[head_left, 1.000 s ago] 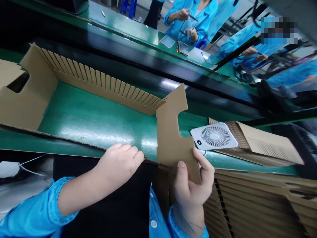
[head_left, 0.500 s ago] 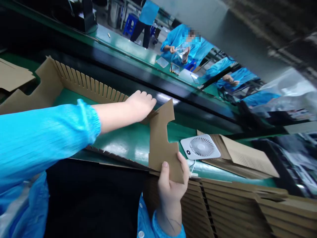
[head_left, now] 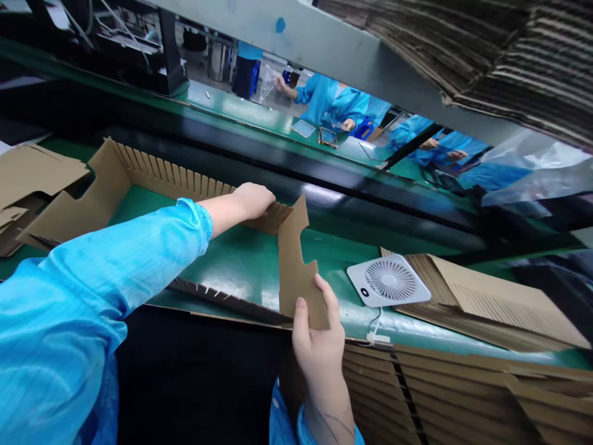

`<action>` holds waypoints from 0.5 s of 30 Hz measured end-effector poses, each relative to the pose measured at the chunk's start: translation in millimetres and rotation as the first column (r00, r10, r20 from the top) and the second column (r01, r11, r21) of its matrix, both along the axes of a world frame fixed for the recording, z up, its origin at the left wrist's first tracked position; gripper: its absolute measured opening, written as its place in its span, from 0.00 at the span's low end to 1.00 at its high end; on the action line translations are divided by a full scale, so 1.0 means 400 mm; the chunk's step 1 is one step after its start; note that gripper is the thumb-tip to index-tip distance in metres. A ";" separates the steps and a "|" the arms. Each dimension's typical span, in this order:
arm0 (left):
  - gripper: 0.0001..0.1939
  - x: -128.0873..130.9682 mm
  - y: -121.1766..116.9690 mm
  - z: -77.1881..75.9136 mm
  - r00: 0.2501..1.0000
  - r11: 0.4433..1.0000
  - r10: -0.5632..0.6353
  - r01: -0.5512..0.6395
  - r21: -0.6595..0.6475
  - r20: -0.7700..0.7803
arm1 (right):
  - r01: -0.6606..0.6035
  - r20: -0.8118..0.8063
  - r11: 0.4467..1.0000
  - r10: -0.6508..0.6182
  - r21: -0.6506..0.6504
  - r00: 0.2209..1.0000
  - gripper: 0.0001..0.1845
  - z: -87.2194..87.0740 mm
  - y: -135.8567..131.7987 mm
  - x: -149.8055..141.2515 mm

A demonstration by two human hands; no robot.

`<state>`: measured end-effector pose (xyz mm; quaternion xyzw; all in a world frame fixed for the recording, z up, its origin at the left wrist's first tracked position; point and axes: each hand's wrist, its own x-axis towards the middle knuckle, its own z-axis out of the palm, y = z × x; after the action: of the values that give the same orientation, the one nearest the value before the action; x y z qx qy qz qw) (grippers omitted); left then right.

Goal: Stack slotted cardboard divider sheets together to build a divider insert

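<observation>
Several brown cardboard strips stand on edge as a long frame on the green worktop. My left hand (head_left: 252, 201) is closed over the top edge of the far slotted cardboard strip (head_left: 176, 176), near its right end; its fingertips are partly hidden. At the frame's right end my right hand (head_left: 319, 337) grips the near lower corner of a notched cardboard panel (head_left: 296, 284), thumb on the inner face and fingers behind. A second notched panel (head_left: 99, 185) forms the left end. The near slotted strip (head_left: 231, 303) runs along the worktop's front edge.
A white fan (head_left: 391, 280) with a cable lies right of the frame, by a stack of slotted cardboard (head_left: 504, 303). More cardboard is stacked at the left (head_left: 37, 173) and below the front edge (head_left: 463, 383). Co-workers in blue (head_left: 331, 102) sit across a dark rail.
The camera view has shifted. My left hand has come down onto the far strip, left of the corner. My right hand still holds the notched panel, now standing at the frame's right end.
</observation>
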<state>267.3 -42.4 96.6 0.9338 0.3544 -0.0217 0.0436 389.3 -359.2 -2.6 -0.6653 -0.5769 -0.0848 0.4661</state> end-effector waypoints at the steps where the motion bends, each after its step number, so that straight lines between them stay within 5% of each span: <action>1: 0.17 0.000 0.001 -0.001 1.000 1.000 0.008 -0.008 0.000 0.000 | -0.010 0.010 1.000 0.010 -0.021 1.000 0.24 -0.001 0.006 0.004; 6: 0.26 0.000 0.002 0.003 0.997 1.000 -0.021 0.023 0.018 -0.080 | -0.019 0.060 0.978 0.033 -0.208 0.998 0.22 -0.003 -0.001 0.028; 10: 0.33 -0.032 -0.030 0.077 0.999 0.974 -0.049 0.048 0.221 -0.003 | -0.089 0.026 0.980 0.095 -0.179 0.995 0.22 0.009 -0.016 0.051; 13: 0.30 -0.141 -0.083 0.173 0.996 0.965 -0.063 0.046 0.259 0.058 | -0.182 -0.172 0.978 0.163 -0.101 0.972 0.22 -0.005 -0.011 0.076; 15: 0.29 -0.272 -0.120 0.227 0.998 0.961 -0.013 -0.004 0.275 0.061 | -0.214 -0.452 0.977 0.188 -0.005 0.872 0.23 -0.032 0.000 0.097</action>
<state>158.5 -90.4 187.3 0.9318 0.3503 0.0568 -0.0755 428.0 -359.2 -15.3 -0.6158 -0.5218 0.1358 0.5745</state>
